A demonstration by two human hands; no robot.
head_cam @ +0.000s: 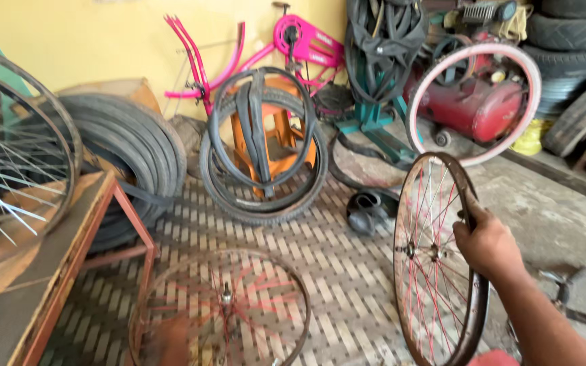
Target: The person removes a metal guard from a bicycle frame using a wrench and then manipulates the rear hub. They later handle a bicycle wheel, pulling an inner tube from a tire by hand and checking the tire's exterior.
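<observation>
Left to right, landmark = upright spoked wheel (437,261).

Far left of it: big spoked wheels (8,163) leaning over the desk (49,271), stacked tyres (130,156) just behind. We don't see our left hand anywhere.

Left of the wheel, flat on the woven mat (347,271): second rusty rim with red spokes (222,308). Behind it an orange stand (269,139) wrapped in tyres and tubes, pink bicycle frame (266,51) on the wall behind that.

The wheel itself stands on edge on the mat, tilted slightly. Our right hand (486,244) has its grip clenched over the rim's upper right edge; that's the only support we can see.

Risks, our read:
- one-point hold up high, so the bottom can skid on the mat and the wheel swings or drops
- a fall to the left lands on the flat rim, bending spokes
- fingers sit close to the spokes; a spin could pinch them

Behind the wheel: black tube lump (367,210) on the mat, pink-walled tyre (473,102) leaning on the red compressor (483,105). Right of it: metal part (571,298) on the concrete, near our forearm. Clutter crowds both sides.
</observation>
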